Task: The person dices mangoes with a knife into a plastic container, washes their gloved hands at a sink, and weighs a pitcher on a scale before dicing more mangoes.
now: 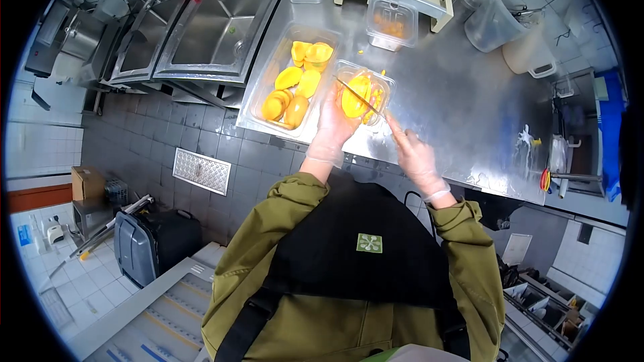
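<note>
Head view, left hand [333,121] first: how far open is it?
— Half curled. The gloved fingers cup a mango half [350,102] from below, cut face up, thumb at its near edge.

And the right hand [414,155]?
— Gloved too, closed around the handle of a knife [373,108]. The thin blade runs up and to the left from the fist and lies across the mango's flesh.

Where does the mango sit relative to both hands?
— In the left palm, just above a small clear container [388,84] that has yellow pieces in it. The right hand is nearer the body and to the right, apart from the fruit; only the blade touches it.

What lies around them?
— Just left of the small container, a large clear tray [263,87] holds more mango halves [295,90]. Beyond the tray is a steel sink [215,27]. Further back stands a lidded tub [392,23] with orange bits inside.

Edges and room?
— Both wrists cross the near edge of the steel table [463,100], and the container sits close to that edge. Right of the knife hand the table is bare steel for a good stretch, up to a clear jug [493,23] at the back. On the left, the tray closes the space in.
</note>
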Motion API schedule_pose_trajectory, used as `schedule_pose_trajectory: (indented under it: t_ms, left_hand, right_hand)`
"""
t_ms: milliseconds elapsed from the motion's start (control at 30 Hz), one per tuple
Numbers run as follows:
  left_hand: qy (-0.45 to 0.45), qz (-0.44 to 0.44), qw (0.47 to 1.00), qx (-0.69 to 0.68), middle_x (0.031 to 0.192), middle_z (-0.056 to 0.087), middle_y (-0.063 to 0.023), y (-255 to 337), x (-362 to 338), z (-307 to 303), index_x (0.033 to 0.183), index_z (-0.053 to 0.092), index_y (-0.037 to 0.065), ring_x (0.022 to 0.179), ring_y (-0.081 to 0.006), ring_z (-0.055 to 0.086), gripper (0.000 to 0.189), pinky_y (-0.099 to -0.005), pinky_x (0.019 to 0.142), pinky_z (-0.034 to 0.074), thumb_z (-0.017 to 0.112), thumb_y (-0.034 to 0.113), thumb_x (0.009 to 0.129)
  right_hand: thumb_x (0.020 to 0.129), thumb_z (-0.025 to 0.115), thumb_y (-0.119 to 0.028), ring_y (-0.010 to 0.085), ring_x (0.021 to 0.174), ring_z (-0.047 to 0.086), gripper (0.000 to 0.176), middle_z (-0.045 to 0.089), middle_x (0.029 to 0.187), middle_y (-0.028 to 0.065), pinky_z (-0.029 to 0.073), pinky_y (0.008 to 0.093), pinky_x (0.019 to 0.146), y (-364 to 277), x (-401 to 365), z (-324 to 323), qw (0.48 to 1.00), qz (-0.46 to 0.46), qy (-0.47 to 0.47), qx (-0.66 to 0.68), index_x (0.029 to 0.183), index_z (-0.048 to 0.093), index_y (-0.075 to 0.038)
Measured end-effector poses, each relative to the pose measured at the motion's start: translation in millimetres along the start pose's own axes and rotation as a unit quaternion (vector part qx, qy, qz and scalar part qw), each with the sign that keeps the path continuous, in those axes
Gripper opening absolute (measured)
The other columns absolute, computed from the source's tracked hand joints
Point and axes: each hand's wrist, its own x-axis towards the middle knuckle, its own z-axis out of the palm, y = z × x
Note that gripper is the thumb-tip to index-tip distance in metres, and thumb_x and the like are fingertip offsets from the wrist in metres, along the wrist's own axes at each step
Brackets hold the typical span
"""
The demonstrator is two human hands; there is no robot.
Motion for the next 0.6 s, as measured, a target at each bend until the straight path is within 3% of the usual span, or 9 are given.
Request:
schedule_pose_trajectory:
  t_ms: [200,400,600]
  left_hand:
    - [-0.041,-0.031,0.999,0.001,0.124,0.049,-0.0154,0.9,12.4,-17.2,0.128,0.039,0.001,0.117,-0.0263,0.045,0.057,-0.0395,0.096,0.037,0.02,0.042,0.093]
    - [0.04,-0.025,0.998,-0.048,0.118,0.053,-0.0146,11.9,22.4,-5.4,0.122,0.045,-0.001,0.108,-0.0262,0.051,0.055,-0.0368,0.089,0.043,0.022,0.04,0.092]
    - [0.018,-0.01,0.999,0.035,0.115,0.054,-0.0161,12.4,34.6,-12.3,0.121,0.046,-0.002,0.106,-0.0265,0.053,0.059,-0.0352,0.088,0.043,0.02,0.043,0.092]
  right_hand:
    - [0.071,0.055,-0.005,0.0287,0.049,0.058,0.075,0.054,0.068,0.0118,0.05,0.0379,0.045,-3.2,8.6,15.8,1.0,0.001,0.001,-0.01,0.137,0.028,-0.029]
    - [0.071,0.055,-0.005,0.0301,0.049,0.058,0.075,0.055,0.066,0.0125,0.05,0.0396,0.046,-12.9,21.8,-1.6,1.0,-0.005,-0.011,0.013,0.138,0.027,-0.028]
    - [0.072,0.055,-0.005,0.0312,0.049,0.058,0.073,0.055,0.065,0.0127,0.05,0.0403,0.047,-9.6,29.9,21.2,0.999,0.021,-0.037,0.015,0.137,0.029,-0.027]
